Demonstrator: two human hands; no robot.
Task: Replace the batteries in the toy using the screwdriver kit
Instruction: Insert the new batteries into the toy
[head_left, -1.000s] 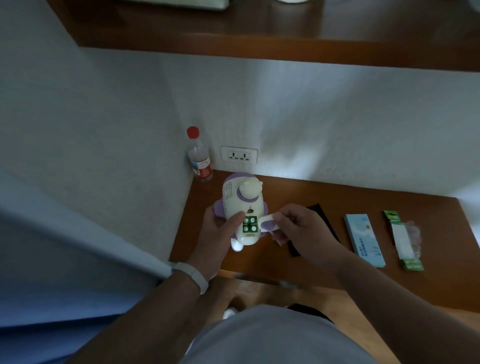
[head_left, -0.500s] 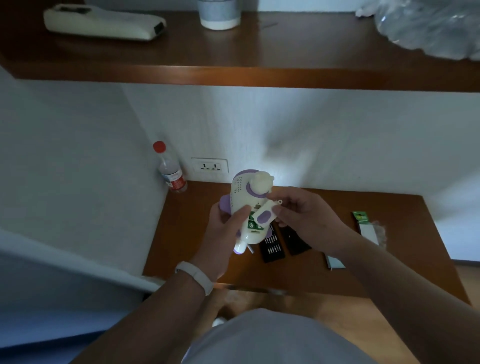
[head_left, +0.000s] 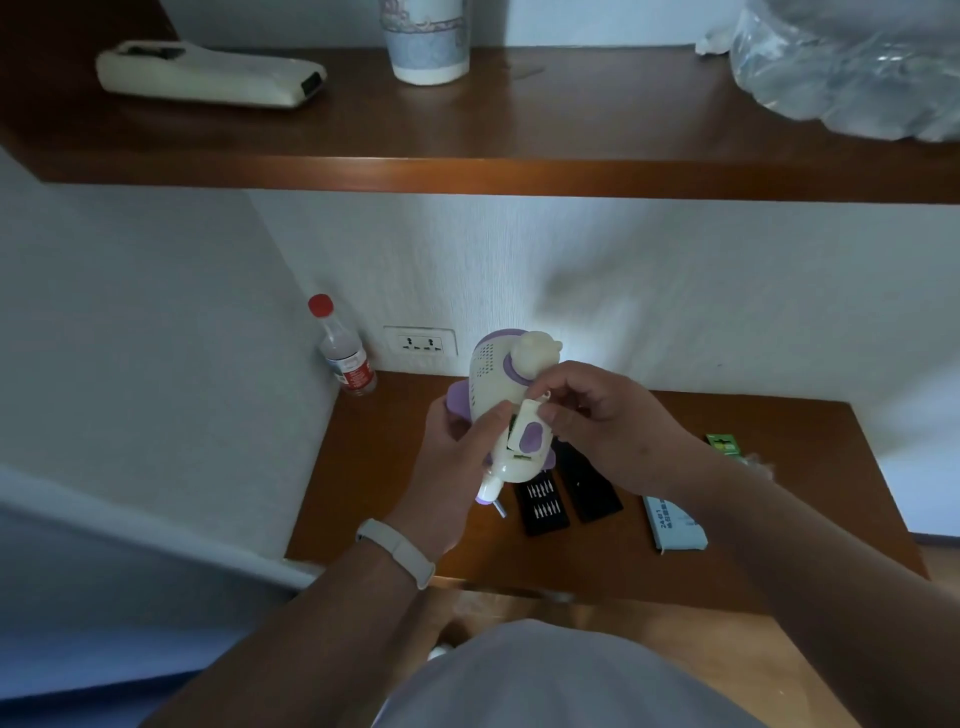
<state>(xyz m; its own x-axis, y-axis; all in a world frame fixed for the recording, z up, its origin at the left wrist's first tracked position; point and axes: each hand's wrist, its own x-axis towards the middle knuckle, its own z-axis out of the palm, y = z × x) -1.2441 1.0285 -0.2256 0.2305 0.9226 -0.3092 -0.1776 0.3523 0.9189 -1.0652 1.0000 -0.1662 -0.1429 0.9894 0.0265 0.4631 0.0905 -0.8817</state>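
Left grip (head_left: 457, 452) clasps the smooth, rounded plastic toy (head_left: 498, 410) — right grip (head_left: 602, 415) pinches its flat battery cover (head_left: 530, 431).

Over the last second the toy (head_left: 501, 405) rose from low centre of the frame to mid-frame, carried up off the table (head_left: 779, 467). The right hand (head_left: 602, 415) brought the small cover (head_left: 527, 428) from beside the toy onto its back, where it sat tilted over the opening (not flush). The green batteries went from plain view to a sliver. The screwdriver kit (head_left: 543, 501) came into view below the toy.
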